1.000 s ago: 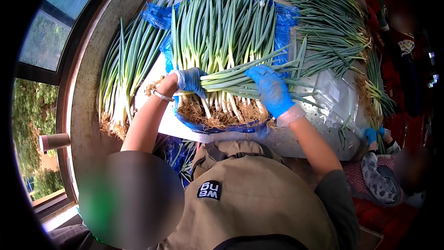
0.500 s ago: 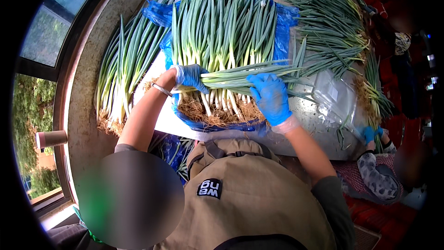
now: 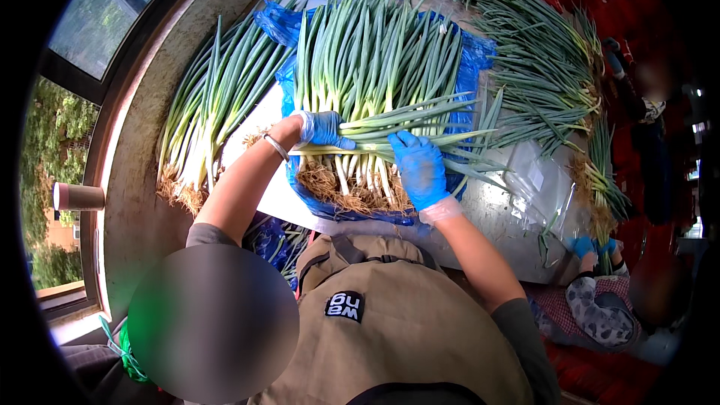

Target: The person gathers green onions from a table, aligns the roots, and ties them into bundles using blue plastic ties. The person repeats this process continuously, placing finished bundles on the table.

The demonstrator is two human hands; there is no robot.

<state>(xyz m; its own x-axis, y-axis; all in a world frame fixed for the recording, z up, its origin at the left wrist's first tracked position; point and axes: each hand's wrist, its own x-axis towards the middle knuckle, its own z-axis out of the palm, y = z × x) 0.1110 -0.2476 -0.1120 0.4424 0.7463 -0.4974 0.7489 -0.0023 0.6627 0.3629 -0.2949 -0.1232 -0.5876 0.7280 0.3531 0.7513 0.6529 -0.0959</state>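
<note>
A small bunch of green onions [image 3: 431, 124] lies crosswise in front of me, leaves fanning out to the right. My left hand [image 3: 322, 129], in a thin blue glove, is closed around its pale stem end. My blue-gloved right hand [image 3: 420, 169] grips the same bunch farther right, fingers bent over the stems. Under both hands is a thick row of green onions [image 3: 375, 60], leaves pointing away from me and brown roots [image 3: 356, 187] toward me. It rests on a blue plastic sheet [image 3: 476, 67], its edges showing around the row.
More green onions [image 3: 217, 105] lie at the left by the ledge, others [image 3: 532, 52] at the right. Clear plastic bags [image 3: 532, 180] lie on the metal table [image 3: 480, 214]. A co-worker's gloved hands [image 3: 589, 246] hold green onions at the right edge. A cup [image 3: 79, 196] stands by the window.
My right hand has slid left along the bunch, closer to my left hand. The leaves have spread apart at their right end. The whole view has shifted slightly.
</note>
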